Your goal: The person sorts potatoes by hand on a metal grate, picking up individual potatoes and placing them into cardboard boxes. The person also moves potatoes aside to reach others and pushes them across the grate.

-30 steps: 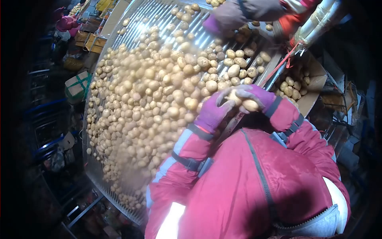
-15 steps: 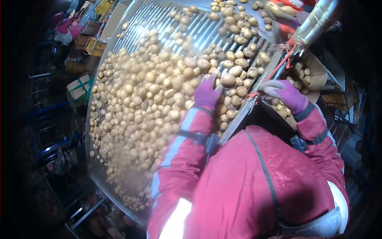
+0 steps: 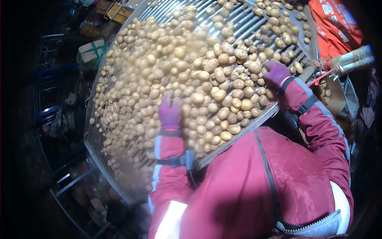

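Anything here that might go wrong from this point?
Potatoes lie close to the near edge of the slatted rack, so a sweep by the left hand or right hand might roll some over it. The red cord beside the right sleeve could snag it.

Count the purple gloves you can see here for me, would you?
2: one on the left hand, over the potatoes around mid-picture; one on the right hand, at potatoes farther right. More could be hidden in the dark edges.
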`<state>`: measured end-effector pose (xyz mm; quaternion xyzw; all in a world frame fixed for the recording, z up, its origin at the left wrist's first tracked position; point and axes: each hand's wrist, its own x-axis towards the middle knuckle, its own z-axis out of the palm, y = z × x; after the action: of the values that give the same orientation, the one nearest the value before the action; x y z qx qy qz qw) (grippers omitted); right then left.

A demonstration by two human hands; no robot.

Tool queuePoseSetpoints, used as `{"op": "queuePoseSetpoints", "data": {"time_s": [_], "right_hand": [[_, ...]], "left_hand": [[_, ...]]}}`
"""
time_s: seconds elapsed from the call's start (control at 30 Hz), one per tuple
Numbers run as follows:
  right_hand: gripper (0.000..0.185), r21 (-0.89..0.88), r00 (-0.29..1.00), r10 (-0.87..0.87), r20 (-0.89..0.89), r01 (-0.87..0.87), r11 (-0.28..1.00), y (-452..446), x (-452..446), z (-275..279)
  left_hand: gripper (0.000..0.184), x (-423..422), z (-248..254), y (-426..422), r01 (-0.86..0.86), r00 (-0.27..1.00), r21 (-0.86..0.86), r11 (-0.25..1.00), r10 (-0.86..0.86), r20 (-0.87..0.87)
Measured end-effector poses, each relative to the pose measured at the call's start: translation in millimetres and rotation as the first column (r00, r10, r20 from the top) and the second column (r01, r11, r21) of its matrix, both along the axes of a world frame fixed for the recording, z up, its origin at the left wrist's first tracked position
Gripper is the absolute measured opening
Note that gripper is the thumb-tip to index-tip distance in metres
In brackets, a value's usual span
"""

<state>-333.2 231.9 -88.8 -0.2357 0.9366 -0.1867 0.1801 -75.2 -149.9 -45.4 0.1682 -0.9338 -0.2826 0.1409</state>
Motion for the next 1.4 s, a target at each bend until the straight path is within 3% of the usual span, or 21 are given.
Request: {"op": "queuePoseSetpoints", "data": {"time_s": [0.07,0.13,0.23,0.33,0.43,0.5,0.6,0.67,0.7,0.77,0.8,0.83,0.87,0.93,0.97,1.1,1.2,1.23,1.3,1.33,1.4], "right_hand": [[0.043,-0.065,0.964,-0.059,0.258,0.078,0.995,0,-16,4],[0.045,-0.219,0.939,-0.15,0.309,0.224,0.95,-1,-19,-11],[0.048,-0.312,0.921,-0.175,0.349,0.29,0.904,0,-21,-20],[0.052,-0.363,0.947,-0.195,0.255,0.281,0.889,-3,-17,-19],[0.05,-0.436,0.941,-0.231,0.247,0.321,0.841,-18,-5,-1],[0.047,-0.509,0.919,-0.171,0.356,0.343,0.789,-28,2,11],[0.04,-0.445,0.763,-0.207,0.612,0.549,0.708,-32,16,38],[0.038,-0.442,0.743,-0.216,0.633,0.576,0.688,-23,20,38],[0.036,-0.45,0.749,-0.224,0.623,0.578,0.68,-22,26,42],[0.035,-0.476,0.785,-0.21,0.583,0.539,0.695,-23,30,39],[0.035,-0.49,0.813,-0.186,0.552,0.497,0.716,-24,30,28],[0.035,-0.477,0.775,-0.186,0.604,0.538,0.695,-37,37,40],[0.034,-0.459,0.734,-0.185,0.654,0.579,0.674,-49,44,51],[0.034,-0.433,0.657,-0.13,0.743,0.619,0.655,-66,53,62],[0.033,-0.419,0.617,-0.103,0.78,0.638,0.647,-70,54,65],[0.032,-0.567,0.804,-0.019,0.594,0.434,0.7,-83,68,46],[0.033,-0.461,0.561,0.093,0.823,0.564,0.685,-87,68,58],[0.033,-0.395,0.428,0.124,0.895,0.635,0.664,-89,68,59],[0.032,-0.398,0.418,0.14,0.897,0.631,0.665,-91,66,58],[0.032,-0.401,0.413,0.142,0.899,0.649,0.646,-87,70,50],[0.03,-0.387,0.38,0.152,0.912,0.679,0.624,-81,71,45]], "left_hand": [[0.047,-9,9,25,-0.003,0.987,0.1,0.995,-0.014,0.16],[0.057,-20,13,58,-0.09,0.952,0.263,0.961,0.006,0.305],[0.065,-39,-7,78,-0.015,0.937,0.114,0.993,-0.026,0.349],[0.061,-59,-10,93,0.055,0.965,0.127,0.99,-0.085,0.247],[0.062,-76,14,109,0.11,0.95,0.431,0.896,-0.222,0.22],[0.059,-77,-4,108,0.322,0.942,0.219,0.921,-0.334,0.021],[0.066,-102,20,41,0.009,0.999,0.523,0.852,0.009,-0.033],[0.068,-115,-7,-43,-0.103,0.982,0.204,0.973,0.132,-0.135],[0.068,-121,-30,-74,-0.133,0.986,-0.332,0.934,0.089,-0.144],[0.063,-142,-41,-60,-0.237,0.97,-0.459,0.856,0.231,-0.071],[0.041,-156,-25,-50,-0.181,0.982,-0.455,0.872,0.138,-0.127],[0.039,-171,-32,-44,-0.067,0.997,-0.267,0.961,0.072,0.008],[0.042,-177,-51,-28,-0.099,0.973,-0.266,0.959,0.038,-0.228],[0.051,-178,-51,-1,-0.164,0.982,-0.255,0.953,0.133,-0.134],[0.048,-177,-47,10,-0.13,0.989,0.132,0.983,0.138,-0.053],[0.042,-140,-35,51,0.054,0.996,-0.008,0.998,-0.055,-0.074],[0.039,-111,-2,68,0.127,0.966,0.305,0.944,-0.047,-0.256],[0.041,-106,-1,59,0.155,0.969,0.188,0.97,-0.112,-0.22],[0.046,-92,-6,16,0.219,0.964,-0.045,0.975,-0.224,-0.141],[0.042,-90,-17,-25,-0.106,0.985,0.308,0.945,0.059,0.16],[0.036,-87,0,-97,-0.138,0.988,0.197,0.971,0.149,-0.042]]}}
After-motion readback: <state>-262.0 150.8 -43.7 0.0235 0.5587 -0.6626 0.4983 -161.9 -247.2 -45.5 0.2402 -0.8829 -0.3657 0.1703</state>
